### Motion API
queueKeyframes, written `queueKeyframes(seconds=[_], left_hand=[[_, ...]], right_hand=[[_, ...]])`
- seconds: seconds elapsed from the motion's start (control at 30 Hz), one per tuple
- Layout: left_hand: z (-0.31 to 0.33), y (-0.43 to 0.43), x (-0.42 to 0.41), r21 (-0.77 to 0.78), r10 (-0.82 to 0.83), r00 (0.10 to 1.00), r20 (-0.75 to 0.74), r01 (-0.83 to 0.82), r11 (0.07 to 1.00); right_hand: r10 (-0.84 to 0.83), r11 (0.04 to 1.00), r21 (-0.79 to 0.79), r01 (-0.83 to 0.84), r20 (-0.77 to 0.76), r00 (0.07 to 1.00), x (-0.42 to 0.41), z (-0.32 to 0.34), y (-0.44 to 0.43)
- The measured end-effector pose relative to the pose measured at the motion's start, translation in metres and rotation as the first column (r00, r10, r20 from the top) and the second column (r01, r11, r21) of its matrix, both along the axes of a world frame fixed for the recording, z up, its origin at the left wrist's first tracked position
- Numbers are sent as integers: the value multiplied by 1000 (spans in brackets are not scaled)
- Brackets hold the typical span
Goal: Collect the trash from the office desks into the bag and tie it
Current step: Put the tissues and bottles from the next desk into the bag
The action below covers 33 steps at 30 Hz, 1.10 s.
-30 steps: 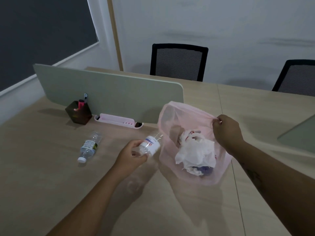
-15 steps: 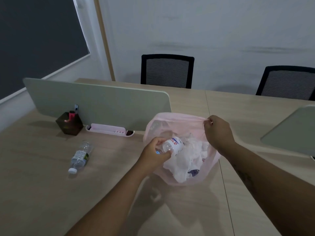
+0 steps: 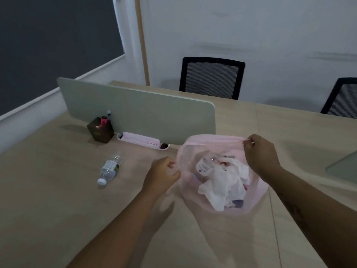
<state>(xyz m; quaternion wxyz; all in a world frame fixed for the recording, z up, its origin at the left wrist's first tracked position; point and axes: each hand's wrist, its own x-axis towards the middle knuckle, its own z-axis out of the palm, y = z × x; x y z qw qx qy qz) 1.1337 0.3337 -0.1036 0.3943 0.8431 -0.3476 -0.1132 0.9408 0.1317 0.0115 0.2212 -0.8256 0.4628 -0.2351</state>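
The pink trash bag (image 3: 222,182) hangs open between my two hands, its bottom down near the desk (image 3: 58,209). My right hand (image 3: 260,159) is raised on the far right side of the bag's mouth, fingers pinched tight on a gathered bit of the rim, wrist bent and forearm running back toward my lower right. My left hand (image 3: 161,176) is at the near left edge of the mouth, fingers curled against the plastic; it looks like a light grip on the rim, though I cannot tell for sure how firmly it holds. That forearm stretches from the lower left, low over the desk. Inside the bag I count one small plastic bottle (image 3: 204,166) with a white label, lying on a heap of crumpled white tissue (image 3: 222,186), with bits of red and dark trash showing beside it. One more water bottle (image 3: 109,169) lies on its side on the desk, left of my left hand and apart from it, white cap toward me. Farther back stand one dark pen holder (image 3: 100,130) with a pink marker, one pink tray (image 3: 142,141) and one pale green divider panel (image 3: 139,111). Two black mesh chairs (image 3: 211,77) sit across the desk.
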Motion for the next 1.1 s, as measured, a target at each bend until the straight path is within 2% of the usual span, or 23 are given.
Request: queueKeyframes(seconds=[0.1,0.17,0.33,0.47,0.57,0.73,0.83,0.93,1.0,1.1], left_hand=[[-12,30,34,126,89,958,273,-127,984],[-23,51,60,225,116,923,367,-209,952],[-45,91,108,545,122,902,414,-353,760],[-60,108,124,629,179,907,381,-396,670],[-72,116,129,576,245,913,327,-398,714],[-84,120,116,362,383,879,286,-469,806],[-88,118,100,295,328,901,285,-408,864],[-80,110,72,201,313,936,164,-342,918],[-69,107,50,99,236,961,142,-251,963],[-40,101,23,-78,193,979,-60,-197,977]], right_hand=[[44,998,-36,-45,-8,999,16,-9,7],[80,995,-59,-81,-25,996,29,-15,11],[153,984,-84,-160,-78,985,55,-28,16],[160,981,-96,-171,-108,981,62,-35,10],[157,981,-93,-170,-128,979,63,-42,7],[143,984,-90,-154,-115,983,62,-46,5],[131,985,-101,-141,-98,986,56,-45,4],[92,991,-91,-98,-65,994,43,-38,5],[74,994,-75,-76,-33,997,33,-31,6],[38,999,-35,-37,9,999,22,-20,6]])
